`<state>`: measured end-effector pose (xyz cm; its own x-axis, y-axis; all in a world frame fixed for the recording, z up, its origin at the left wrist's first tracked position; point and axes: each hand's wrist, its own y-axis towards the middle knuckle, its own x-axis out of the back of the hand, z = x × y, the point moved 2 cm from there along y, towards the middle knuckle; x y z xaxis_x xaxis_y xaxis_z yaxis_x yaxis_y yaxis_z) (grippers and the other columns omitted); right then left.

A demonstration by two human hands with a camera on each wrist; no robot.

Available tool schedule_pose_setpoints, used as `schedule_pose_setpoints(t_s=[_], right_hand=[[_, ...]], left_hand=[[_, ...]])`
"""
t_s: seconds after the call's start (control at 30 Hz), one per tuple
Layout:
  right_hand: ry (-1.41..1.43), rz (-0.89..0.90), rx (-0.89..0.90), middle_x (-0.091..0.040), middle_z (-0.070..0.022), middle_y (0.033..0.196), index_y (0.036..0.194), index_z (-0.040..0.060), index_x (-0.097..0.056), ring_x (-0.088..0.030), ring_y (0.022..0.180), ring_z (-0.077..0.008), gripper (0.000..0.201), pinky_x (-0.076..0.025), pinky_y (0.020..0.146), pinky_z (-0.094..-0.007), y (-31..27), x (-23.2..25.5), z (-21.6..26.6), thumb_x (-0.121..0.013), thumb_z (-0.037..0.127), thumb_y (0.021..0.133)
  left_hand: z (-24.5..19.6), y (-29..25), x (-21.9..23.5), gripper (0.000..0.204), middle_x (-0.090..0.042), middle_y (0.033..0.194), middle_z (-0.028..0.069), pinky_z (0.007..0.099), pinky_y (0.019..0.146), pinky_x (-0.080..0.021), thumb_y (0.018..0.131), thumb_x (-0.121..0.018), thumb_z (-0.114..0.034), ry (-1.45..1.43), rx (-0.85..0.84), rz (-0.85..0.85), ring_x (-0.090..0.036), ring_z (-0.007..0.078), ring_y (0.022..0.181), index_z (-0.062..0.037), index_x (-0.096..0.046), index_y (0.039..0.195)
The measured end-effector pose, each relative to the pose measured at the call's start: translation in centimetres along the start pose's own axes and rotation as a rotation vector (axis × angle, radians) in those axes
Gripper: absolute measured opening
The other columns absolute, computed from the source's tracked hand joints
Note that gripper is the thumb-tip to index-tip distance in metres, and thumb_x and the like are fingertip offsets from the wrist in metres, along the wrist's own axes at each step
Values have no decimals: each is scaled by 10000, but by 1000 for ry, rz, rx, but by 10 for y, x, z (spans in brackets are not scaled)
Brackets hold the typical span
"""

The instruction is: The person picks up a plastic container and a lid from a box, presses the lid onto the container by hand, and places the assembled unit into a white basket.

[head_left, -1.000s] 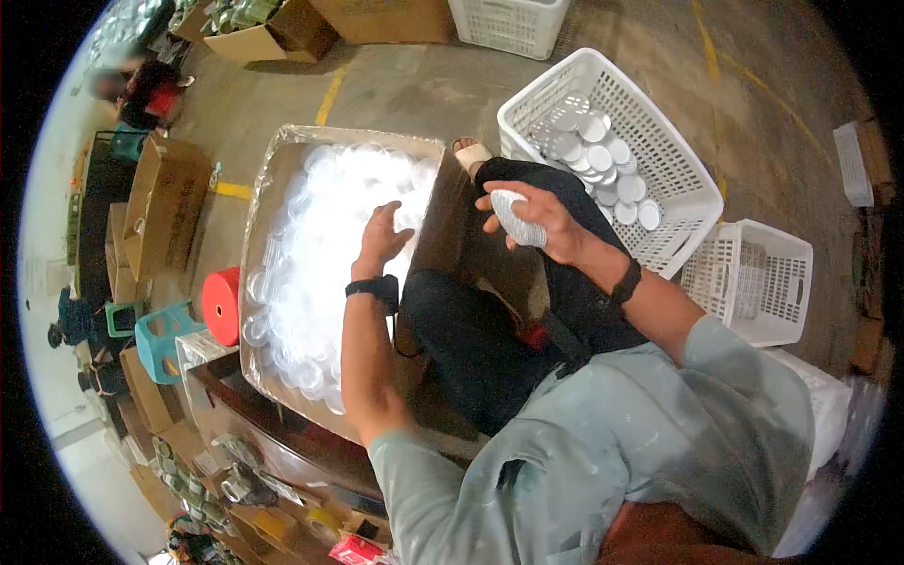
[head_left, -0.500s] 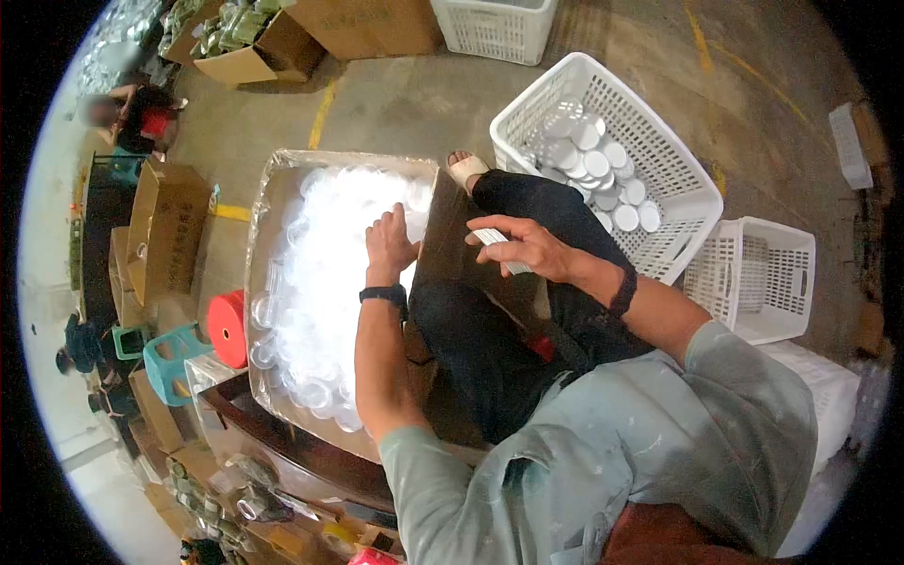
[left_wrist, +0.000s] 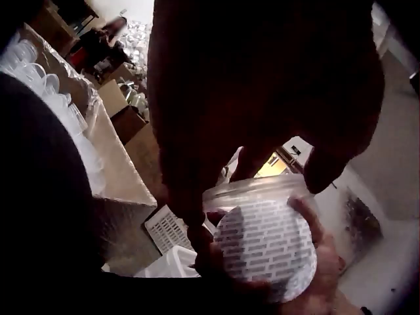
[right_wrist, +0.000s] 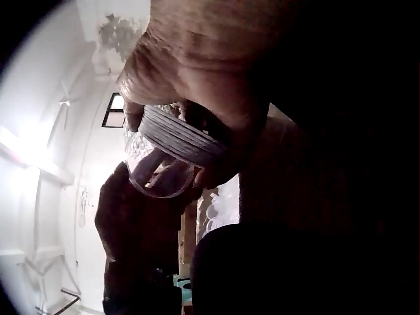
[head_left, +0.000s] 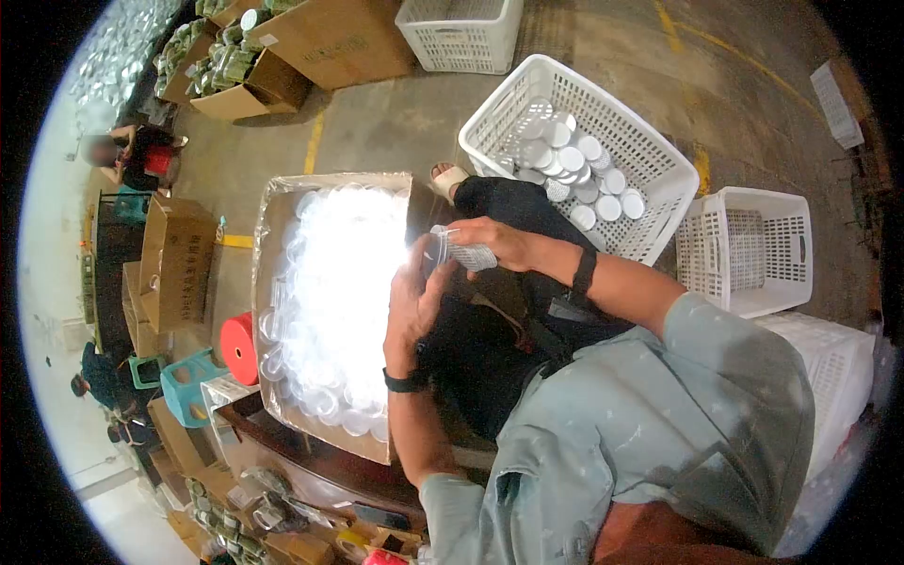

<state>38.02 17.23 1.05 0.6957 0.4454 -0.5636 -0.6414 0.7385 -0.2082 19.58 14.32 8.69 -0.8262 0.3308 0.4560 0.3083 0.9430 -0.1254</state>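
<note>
My left hand [head_left: 414,306] grips a clear plastic container [head_left: 434,249] beside the right edge of the cardboard box. Facing it, my right hand [head_left: 499,243] holds a short stack of round white discs [head_left: 474,255]. Several disc edges show in the right wrist view, where the stack [right_wrist: 180,138] lies against the clear container [right_wrist: 161,177]. A grey brick-like pattern covers the face of the end disc [left_wrist: 266,252] in the left wrist view, just in front of the container's rim [left_wrist: 256,187]. Dark fingers hide part of the container there.
Clear plastic containers [head_left: 315,395] fill the cardboard box [head_left: 330,437] at left, brightly glaring. A white basket [head_left: 640,155] holds loose white discs [head_left: 570,158]. Another white basket [head_left: 796,259] stands at right. A red roll [head_left: 238,347] and teal stool [head_left: 193,386] are beyond the box.
My left hand has left its place over the box and come to the right hand, now with a clear container in it. The disc stack has moved left to meet it.
</note>
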Motion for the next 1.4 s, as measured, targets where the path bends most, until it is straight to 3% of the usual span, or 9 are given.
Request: schedule_pose_setpoints(t_s=[0.1,0.33,0.43,0.47,0.63,0.7,0.9,1.23,1.4], right_hand=[[-24,-14,-25,-652,-65,1003,1156,57,-620,-647,910,-176,445,-567,683,-324,-4,-2,-2,-587,451,952],[-49,44,-34,-668,-79,1066,1255,36,-601,-656,916,-165,466,-580,703,-313,-5,0,-2,-533,416,994],[-39,-1,-61,-669,-71,1059,1246,38,-605,-652,910,-165,464,-573,698,-319,-8,-1,-1,-549,418,985],[-42,-14,-74,-668,-69,1056,1249,40,-605,-650,903,-163,465,-566,692,-318,-8,0,-1,-555,418,982],[-70,-74,-46,-659,-53,1039,1242,50,-612,-635,894,-151,453,-541,687,-306,-6,-1,-5,-575,412,972],[-57,-49,-84,-646,-32,1012,1190,58,-632,-615,884,-132,403,-524,696,-285,-6,-1,-6,-580,391,969],[-71,-49,-60,-632,-15,993,1119,62,-650,-600,874,-106,336,-501,702,-249,-2,1,-11,-583,353,964],[-103,-38,-102,-643,-30,982,1196,43,-627,-633,843,-127,418,-544,661,-267,-5,-3,-3,-606,383,953],[-112,-100,-99,-643,-82,1077,1320,-3,-571,-633,910,-150,546,-560,670,-275,-5,-3,-3,-623,384,937]], left_hand=[[14,-5,-15,505,-620,1175,238,423,850,-516,937,-651,-295,375,-343,-229,-615,355,1083,13,-535,1320],[27,-18,-33,423,-568,1312,226,396,902,-534,1001,-567,-135,163,-63,-387,-595,352,1186,11,-495,1391],[31,-15,-48,375,-577,1309,238,401,880,-551,1018,-512,-113,-252,-35,-462,-577,366,1229,1,-521,1375],[25,-21,-52,391,-545,1361,248,402,908,-554,1009,-505,-76,-108,-143,-480,-554,362,1270,-19,-500,1396],[25,-21,-59,496,-482,1415,243,400,966,-546,991,-570,-85,425,-368,-422,-566,345,1254,-25,-410,1458],[20,-26,-68,537,-493,1410,234,406,975,-542,963,-642,-87,-232,-80,-402,-568,354,1252,8,-417,1442],[45,-21,-69,623,-512,1353,215,379,928,-564,851,-800,-168,-255,-144,-462,-604,322,1189,30,-501,1362],[30,-25,-65,598,-506,1366,211,373,899,-584,874,-767,-142,-369,-56,-429,-612,322,1180,38,-483,1369],[43,-27,-59,468,-484,1396,218,313,736,-618,977,-521,-62,-291,-83,-406,-632,290,1135,50,-425,1422]])
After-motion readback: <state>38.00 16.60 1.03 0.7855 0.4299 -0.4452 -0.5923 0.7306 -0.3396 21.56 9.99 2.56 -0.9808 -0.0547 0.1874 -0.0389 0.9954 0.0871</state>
